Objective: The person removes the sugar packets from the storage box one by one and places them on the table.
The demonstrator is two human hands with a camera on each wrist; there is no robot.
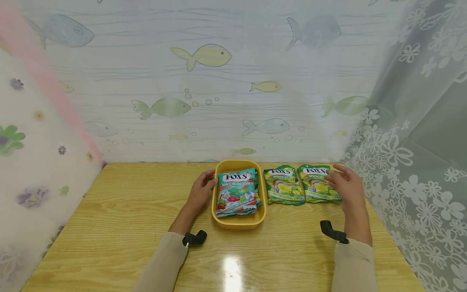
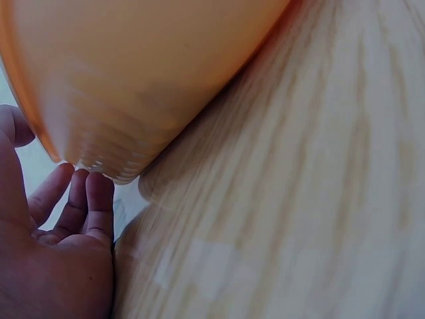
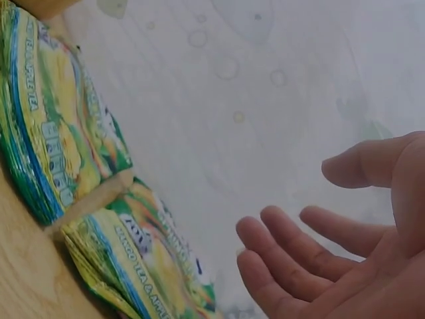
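Observation:
A yellow tray (image 1: 238, 222) stands mid-table and carries a teal Fox's Mint Blossom candy bag (image 1: 236, 191). My left hand (image 1: 209, 182) grips the tray's left side, thumb at the rim. In the left wrist view its curled fingers (image 2: 86, 196) press the tray's orange wall (image 2: 146, 73) near the base. Two green Fox's candy bags lie side by side right of the tray: the nearer one (image 1: 283, 185) and the outer one (image 1: 316, 184). My right hand (image 1: 337, 176) hovers over the outer bag with relaxed fingers and holds nothing. The right wrist view shows that empty hand (image 3: 312, 219) beside both green bags (image 3: 60, 153).
The wooden table (image 1: 124, 211) is walled by printed curtains: fish pattern at the back (image 1: 204, 101), white lace on the right (image 1: 412, 162), flowered on the left. Black camera mounts sit on both wrists (image 1: 195, 238).

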